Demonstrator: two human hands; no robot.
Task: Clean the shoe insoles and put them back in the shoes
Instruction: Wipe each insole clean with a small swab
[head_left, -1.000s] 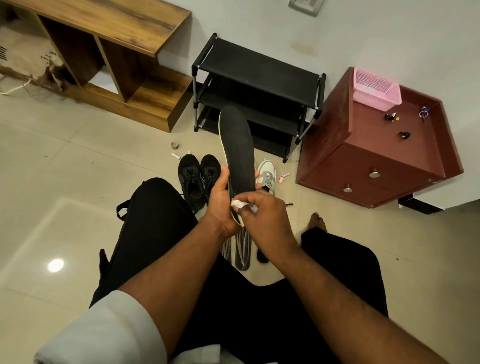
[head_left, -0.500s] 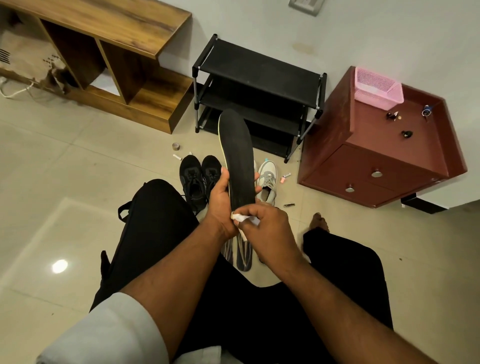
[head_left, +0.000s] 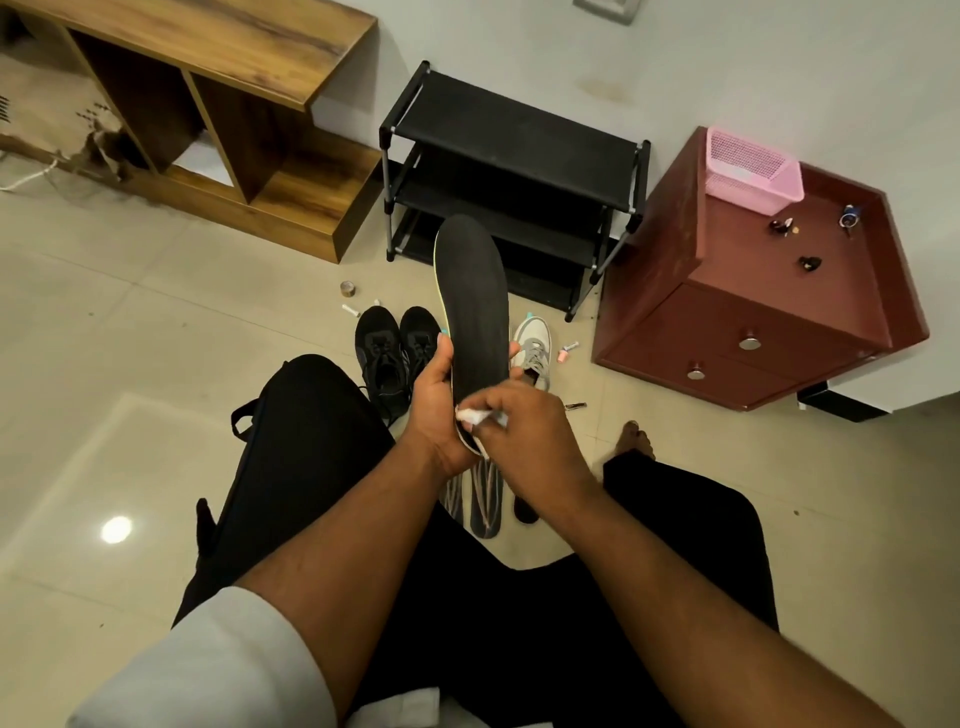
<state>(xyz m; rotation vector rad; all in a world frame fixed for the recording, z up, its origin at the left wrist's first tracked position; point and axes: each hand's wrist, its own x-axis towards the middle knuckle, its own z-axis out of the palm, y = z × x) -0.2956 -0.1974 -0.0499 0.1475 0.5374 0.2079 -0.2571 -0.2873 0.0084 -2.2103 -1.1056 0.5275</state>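
Left hand grips the black insole near its heel end, fingers wrapped round both edges. The insole's long axis runs roughly 12 to 6, toe up at 12, dark top face toward the camera. Right hand pinches a small white wipe against the heel zone, fingers curled on it, just at 3 o'clock of the left hand and touching the insole. Untouched surface lies from the right-hand grip toward 12, so I'd judge the next stroke runs up along the long axis; the right hand is the working one, the left only braces.

More insoles lie on the tiled floor between the knees. Black shoes sit at 11 of the hands, a white-grey shoe at 1, partly hidden. Behind: black shoe rack, wooden shelf unit at 10, red-brown cabinet at 2 with a pink basket.
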